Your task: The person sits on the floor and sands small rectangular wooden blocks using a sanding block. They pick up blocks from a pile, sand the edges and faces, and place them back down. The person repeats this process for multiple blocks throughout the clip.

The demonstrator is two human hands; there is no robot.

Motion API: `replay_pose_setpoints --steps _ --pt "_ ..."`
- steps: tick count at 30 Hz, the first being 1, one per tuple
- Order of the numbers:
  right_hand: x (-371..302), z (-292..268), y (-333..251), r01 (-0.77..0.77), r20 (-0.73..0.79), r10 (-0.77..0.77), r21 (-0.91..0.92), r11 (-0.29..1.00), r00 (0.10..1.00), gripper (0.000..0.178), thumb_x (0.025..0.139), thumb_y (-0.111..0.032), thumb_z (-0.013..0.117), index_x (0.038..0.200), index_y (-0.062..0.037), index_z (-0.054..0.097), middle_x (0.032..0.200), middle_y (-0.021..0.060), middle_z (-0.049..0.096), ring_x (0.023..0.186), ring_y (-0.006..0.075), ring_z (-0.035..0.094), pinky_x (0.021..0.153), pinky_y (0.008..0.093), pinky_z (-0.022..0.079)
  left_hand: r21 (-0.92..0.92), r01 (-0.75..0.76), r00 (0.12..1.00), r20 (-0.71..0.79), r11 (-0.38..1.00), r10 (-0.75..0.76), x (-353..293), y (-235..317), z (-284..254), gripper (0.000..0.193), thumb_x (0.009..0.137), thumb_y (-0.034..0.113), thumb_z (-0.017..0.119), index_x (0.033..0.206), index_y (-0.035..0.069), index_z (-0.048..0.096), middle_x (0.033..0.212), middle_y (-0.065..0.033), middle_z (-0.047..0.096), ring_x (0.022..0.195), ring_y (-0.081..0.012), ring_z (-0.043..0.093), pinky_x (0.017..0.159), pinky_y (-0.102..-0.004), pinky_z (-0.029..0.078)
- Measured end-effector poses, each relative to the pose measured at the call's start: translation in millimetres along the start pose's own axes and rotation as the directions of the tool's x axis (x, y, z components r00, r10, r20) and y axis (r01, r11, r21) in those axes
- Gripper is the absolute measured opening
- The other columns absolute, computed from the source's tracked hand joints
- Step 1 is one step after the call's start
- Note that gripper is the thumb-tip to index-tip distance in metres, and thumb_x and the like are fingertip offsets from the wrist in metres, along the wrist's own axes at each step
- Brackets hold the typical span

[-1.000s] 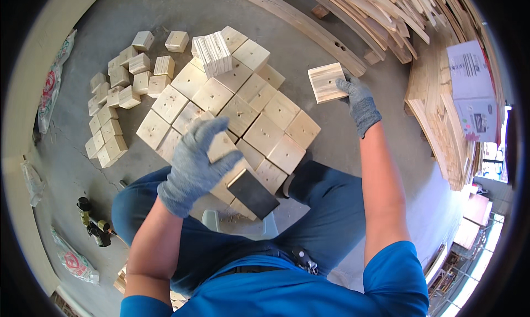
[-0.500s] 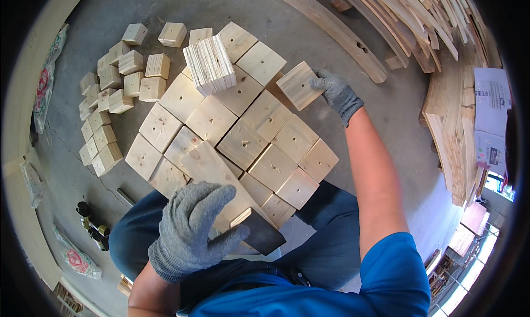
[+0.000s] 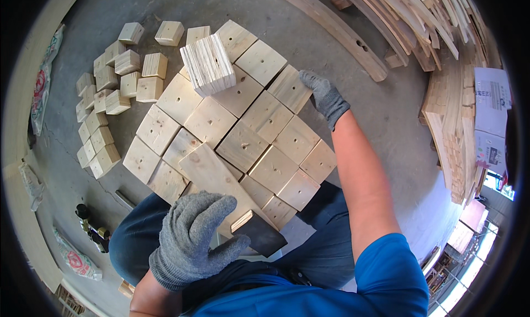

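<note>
A cluster of square wooden blocks (image 3: pixel 211 121), most with a small hole on top, spreads in front of me in tight rows. My gloved right hand (image 3: pixel 324 96) holds the outer edge of one wooden block (image 3: pixel 290 89), which sits at the cluster's right side, level with its neighbours. A flat wooden board (image 3: pixel 220 175) lies across the near blocks, with a dark flat piece (image 3: pixel 259 235) at its near end. Over that end hovers my gloved left hand (image 3: pixel 196 234), fingers curved and thumb apart, with nothing visible in it.
A striped stack of thin wood pieces (image 3: pixel 208 65) stands on the far blocks. Loose blocks (image 3: pixel 128 62) lie to the left on the floor. Long timbers (image 3: pixel 353 46) and stacked boards (image 3: pixel 455 129) line the right. A dark tool (image 3: pixel 93 228) and plastic bags (image 3: pixel 77 256) are at lower left.
My right hand has moved slightly left and brought its block down into the gap at the cluster's right side. My left hand has barely moved.
</note>
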State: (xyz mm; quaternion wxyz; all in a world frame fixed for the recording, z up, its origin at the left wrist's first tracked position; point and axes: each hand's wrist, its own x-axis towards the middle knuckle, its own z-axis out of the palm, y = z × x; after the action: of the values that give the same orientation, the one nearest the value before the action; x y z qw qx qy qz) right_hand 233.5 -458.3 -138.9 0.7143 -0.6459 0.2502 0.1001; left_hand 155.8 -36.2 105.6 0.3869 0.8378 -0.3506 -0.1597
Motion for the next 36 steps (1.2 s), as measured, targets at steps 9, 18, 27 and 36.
replay_pose_setpoints --steps 9,18,27,36 --pt "-12 29 -17 -0.002 -0.227 -0.074 -0.318 0.948 0.971 0.067 0.109 -0.054 0.058 0.144 0.0027 0.066 0.146 0.0181 0.069 0.137 0.0315 0.063 0.117 0.0387 0.047 0.011 0.006 1.000 0.009 1.000 -0.006 -3 1 1 0.073 0.073 0.024 0.097 0.136 0.004 0.065 0.125 -0.0158 0.070 0.113 -0.0342 0.069 0.097 -0.0461 0.054" --pt "-17 38 -37 -0.174 -0.304 0.004 -0.533 0.828 0.953 0.081 0.107 -0.068 0.052 0.138 0.0045 0.068 0.136 0.0274 0.072 0.128 0.0415 0.068 0.108 0.0462 0.052 0.020 -0.007 1.000 0.010 1.000 0.007 -5 1 1 0.072 0.075 0.027 0.096 0.136 0.004 0.065 0.123 -0.0154 0.071 0.112 -0.0333 0.069 0.095 -0.0451 0.055" --pt "-10 47 -41 -0.255 -0.347 0.056 -0.559 0.789 0.936 0.083 0.106 -0.071 0.050 0.134 0.0050 0.068 0.122 0.0240 0.074 0.107 0.0367 0.075 0.087 0.0443 0.063 0.034 0.008 1.000 0.016 0.999 -0.009 -7 2 2 0.073 0.075 0.026 0.095 0.138 0.004 0.065 0.124 -0.0160 0.071 0.112 -0.0349 0.069 0.097 -0.0459 0.055" --pt "-13 22 -29 -0.228 -0.371 0.028 -0.508 0.831 0.928 0.090 0.104 -0.077 0.046 0.132 0.0056 0.068 0.114 0.0239 0.074 0.093 0.0335 0.076 0.078 0.0436 0.064 0.062 -0.020 0.999 0.047 0.998 0.017 -9 3 4 0.072 0.077 0.030 0.094 0.139 0.006 0.066 0.124 -0.0163 0.070 0.112 -0.0357 0.069 0.097 -0.0455 0.055"
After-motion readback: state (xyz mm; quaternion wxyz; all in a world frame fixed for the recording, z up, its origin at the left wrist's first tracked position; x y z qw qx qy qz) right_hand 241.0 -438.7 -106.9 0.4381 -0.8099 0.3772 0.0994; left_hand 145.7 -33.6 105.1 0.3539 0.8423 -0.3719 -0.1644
